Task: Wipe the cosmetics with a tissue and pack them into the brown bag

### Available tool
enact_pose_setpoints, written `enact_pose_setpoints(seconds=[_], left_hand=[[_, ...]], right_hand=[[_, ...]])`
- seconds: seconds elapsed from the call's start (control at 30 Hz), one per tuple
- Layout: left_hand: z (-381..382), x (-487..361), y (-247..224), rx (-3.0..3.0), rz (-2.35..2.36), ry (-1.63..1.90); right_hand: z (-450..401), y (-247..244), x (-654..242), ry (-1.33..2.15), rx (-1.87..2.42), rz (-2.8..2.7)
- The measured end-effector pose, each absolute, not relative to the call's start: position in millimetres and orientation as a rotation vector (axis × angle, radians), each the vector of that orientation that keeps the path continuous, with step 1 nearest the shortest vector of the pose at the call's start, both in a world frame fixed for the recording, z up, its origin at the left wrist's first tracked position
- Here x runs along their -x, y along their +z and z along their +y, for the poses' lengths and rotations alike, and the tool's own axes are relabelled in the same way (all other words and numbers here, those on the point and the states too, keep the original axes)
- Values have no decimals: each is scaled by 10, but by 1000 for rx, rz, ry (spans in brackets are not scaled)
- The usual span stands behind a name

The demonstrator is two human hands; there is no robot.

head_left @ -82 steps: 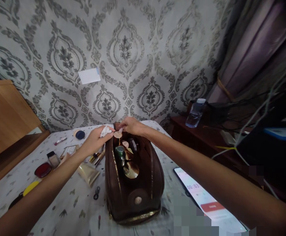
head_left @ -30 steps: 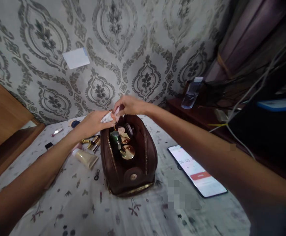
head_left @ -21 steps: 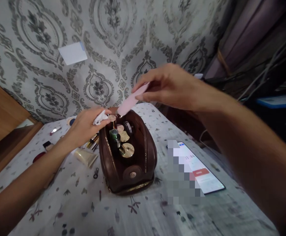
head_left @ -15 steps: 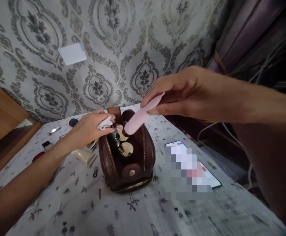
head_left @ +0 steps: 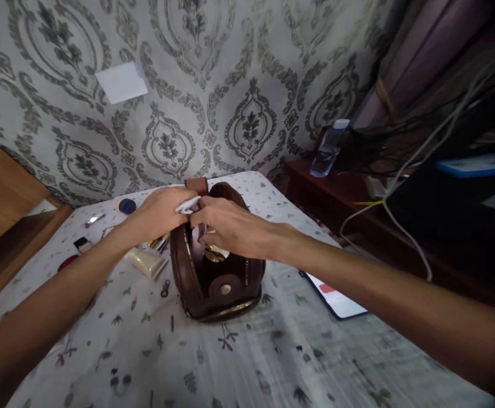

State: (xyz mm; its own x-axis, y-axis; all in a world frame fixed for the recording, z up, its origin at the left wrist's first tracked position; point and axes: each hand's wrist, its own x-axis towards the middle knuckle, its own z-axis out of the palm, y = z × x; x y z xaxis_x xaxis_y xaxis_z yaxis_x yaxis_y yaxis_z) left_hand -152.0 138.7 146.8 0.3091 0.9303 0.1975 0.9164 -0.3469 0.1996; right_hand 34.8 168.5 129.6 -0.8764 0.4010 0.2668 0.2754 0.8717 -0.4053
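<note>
A brown leather bag stands unzipped on the patterned sheet, with round gold-coloured items inside. My left hand is at the bag's left rim, closed on a crumpled white cloth. Reaching into the opening from the right, my right hand has its fingers round the pale pink item, which now sits inside along the bag's left wall. Its lower end is hidden in the bag.
Left of the bag lie a cream tube, a dark-capped jar and several small cosmetics. A phone lies partly under my right forearm. A water bottle stands on the dark red furniture, near white cables.
My right hand has moved left and down into the bag with the pink item. My left hand stays at the rim with the cloth. The bottle has come into sight.
</note>
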Motion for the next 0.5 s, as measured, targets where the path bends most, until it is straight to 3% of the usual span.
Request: enact_pose_setpoints(seconds=[0.5], left_hand=[[1186,1667,1403,-1994,1670,1002]], right_hand=[[1800,1137,-282,477,713,-2616]])
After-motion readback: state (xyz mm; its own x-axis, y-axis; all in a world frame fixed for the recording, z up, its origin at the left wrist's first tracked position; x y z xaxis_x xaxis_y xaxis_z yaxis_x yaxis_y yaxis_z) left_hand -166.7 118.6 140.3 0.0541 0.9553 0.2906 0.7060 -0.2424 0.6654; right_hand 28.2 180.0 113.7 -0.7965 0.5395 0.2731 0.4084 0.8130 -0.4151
